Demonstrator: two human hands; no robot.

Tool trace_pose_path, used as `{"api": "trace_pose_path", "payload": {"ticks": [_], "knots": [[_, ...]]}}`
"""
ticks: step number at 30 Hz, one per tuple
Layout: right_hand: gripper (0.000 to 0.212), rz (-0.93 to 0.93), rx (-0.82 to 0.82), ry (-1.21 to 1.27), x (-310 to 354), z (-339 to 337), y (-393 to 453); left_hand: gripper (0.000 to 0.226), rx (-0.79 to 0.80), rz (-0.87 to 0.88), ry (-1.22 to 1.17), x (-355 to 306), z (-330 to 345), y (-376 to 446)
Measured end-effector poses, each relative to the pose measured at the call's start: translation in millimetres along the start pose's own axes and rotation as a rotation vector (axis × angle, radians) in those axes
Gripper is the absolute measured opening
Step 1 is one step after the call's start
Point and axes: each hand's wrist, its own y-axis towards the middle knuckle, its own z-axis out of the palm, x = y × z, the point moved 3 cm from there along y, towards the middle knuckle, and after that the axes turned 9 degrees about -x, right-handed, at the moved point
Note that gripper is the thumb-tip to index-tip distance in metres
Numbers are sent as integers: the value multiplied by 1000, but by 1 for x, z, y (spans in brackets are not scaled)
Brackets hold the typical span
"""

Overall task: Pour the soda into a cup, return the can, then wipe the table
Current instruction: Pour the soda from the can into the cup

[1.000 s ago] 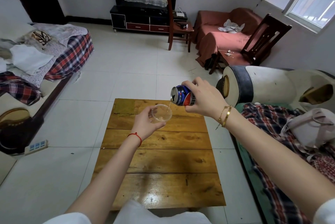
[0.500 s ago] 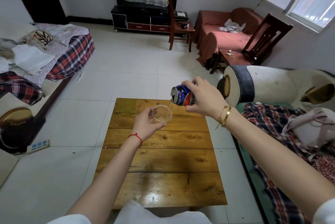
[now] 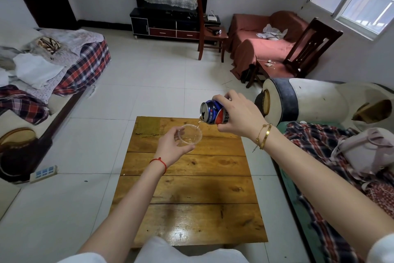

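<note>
My left hand (image 3: 170,144) holds a clear plastic cup (image 3: 190,137) above the far part of the low wooden table (image 3: 191,188). A blue, red and white soda can (image 3: 213,112) lies tipped on its side in my right hand (image 3: 238,114), its mouth just over the cup's far rim. A thin pale stream runs from the can into the cup, and a little liquid sits at the cup's bottom.
A sofa with a plaid blanket and a pale bag (image 3: 368,152) stands to the right of the table. A bed with clothes (image 3: 42,66) lies at the left, a power strip (image 3: 43,173) on the tiled floor beside it. Wooden chairs (image 3: 307,49) and a TV cabinet (image 3: 170,26) stand farther back.
Both hands stay almost in place with the can tipped over the cup. The stream keeps running into the cup.
</note>
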Motion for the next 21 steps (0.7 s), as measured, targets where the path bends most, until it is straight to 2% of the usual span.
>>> {"api": "trace_pose_path", "payload": {"ticks": [21], "knots": [[73,6,-9,-24,-3,-4,3,71,13,10,-3,0,2,3]]}}
